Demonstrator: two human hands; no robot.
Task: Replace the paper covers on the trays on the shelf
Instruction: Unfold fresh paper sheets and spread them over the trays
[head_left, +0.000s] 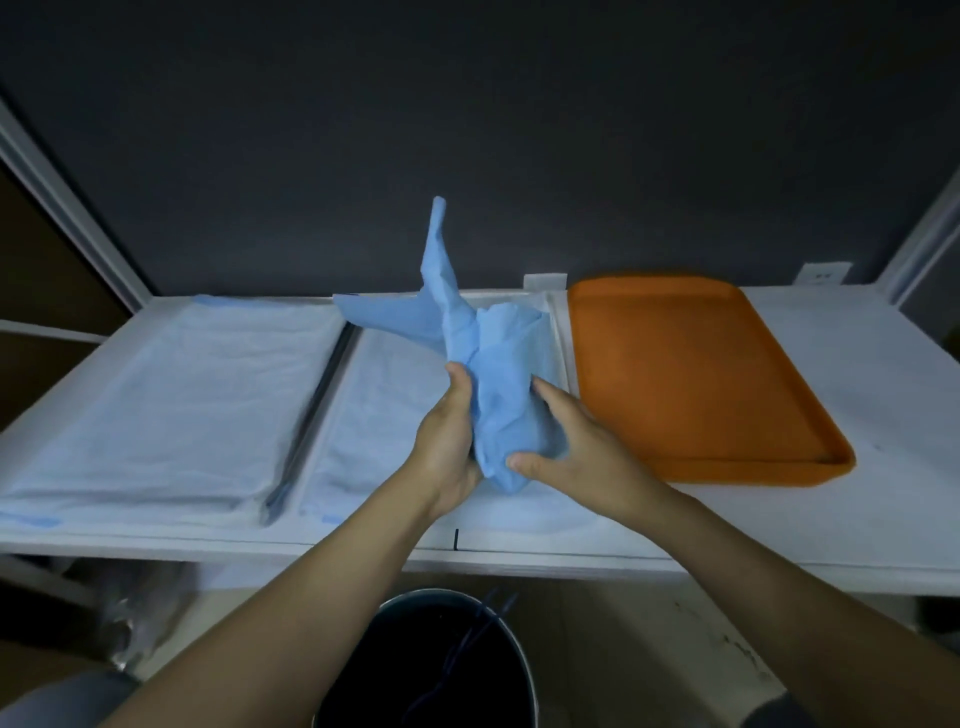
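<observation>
Blue paper (493, 384), crumpled into a long bundle, is clamped between both hands above the middle tray (374, 415) on the shelf (857, 415). The left hand (449, 441) has its fingers (457, 376) curled shut around the bundle's left side; the right hand (576, 447) presses in from the right, thumb under the lower end. The bundle stands roughly upright, one corner pointing up, another flaring left. An orange tray (701, 374) lies bare just right.
</observation>
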